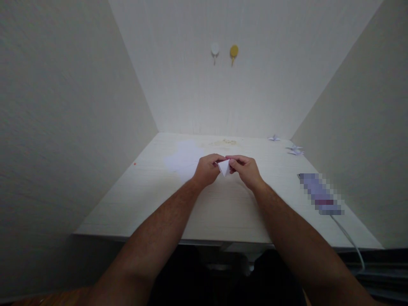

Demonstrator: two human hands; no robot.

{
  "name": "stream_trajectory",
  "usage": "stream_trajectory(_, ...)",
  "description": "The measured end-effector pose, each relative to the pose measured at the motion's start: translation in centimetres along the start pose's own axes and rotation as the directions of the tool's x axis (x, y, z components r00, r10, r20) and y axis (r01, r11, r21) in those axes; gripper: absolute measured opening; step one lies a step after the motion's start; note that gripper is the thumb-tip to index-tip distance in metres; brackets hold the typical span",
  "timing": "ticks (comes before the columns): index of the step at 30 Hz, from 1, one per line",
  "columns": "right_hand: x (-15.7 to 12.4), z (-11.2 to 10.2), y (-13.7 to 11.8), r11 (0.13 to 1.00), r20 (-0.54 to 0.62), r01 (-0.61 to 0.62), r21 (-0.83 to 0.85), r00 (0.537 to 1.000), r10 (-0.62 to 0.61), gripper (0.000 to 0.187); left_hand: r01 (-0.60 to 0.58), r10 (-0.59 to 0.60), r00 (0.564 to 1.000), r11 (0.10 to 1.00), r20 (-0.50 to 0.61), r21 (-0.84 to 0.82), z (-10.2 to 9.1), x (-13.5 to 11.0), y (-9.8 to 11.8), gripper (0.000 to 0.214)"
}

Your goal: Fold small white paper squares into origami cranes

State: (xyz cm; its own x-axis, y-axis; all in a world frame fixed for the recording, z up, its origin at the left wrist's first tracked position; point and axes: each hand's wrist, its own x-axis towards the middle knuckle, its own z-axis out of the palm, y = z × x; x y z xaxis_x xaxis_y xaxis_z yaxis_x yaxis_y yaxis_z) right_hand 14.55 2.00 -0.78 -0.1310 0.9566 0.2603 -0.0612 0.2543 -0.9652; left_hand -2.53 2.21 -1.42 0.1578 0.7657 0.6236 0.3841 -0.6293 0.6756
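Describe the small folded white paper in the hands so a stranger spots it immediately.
Start at the pale wood-grain tabletop. Near its middle, the bare left hand and bare right hand pinch a small white folded-paper piece whose pointed tip faces the person. Unlike the white spiky folded-paper shapes near the far right corner, it is held.

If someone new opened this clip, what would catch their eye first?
Probably the small white folded paper, held at the middle of the view between the left hand and right hand, above the pale table. Next come the yellow hook and white hook, side by side on the back wall. The pixelated flat object on the table's right side, with a pale cord near it, also stands out.
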Motion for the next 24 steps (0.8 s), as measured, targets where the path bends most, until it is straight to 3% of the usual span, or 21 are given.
stream_trajectory(13, -0.17, -0.05, 0.70, 0.987, 0.053, 0.104, -0.120, 0.994, -0.098, 0.035, -0.014, 0.015, 0.999, 1.000, -0.040, 0.023, -0.05, -0.10, -0.05, 0.009)
stream_trajectory(24, -0.31, 0.41, 0.28, 0.994, 0.073, 0.084, -0.064, 0.994, -0.079, 0.036, -0.030, 0.039, 0.994, 0.996, -0.104, 0.087, -0.13, -0.30, 0.66, 0.013)
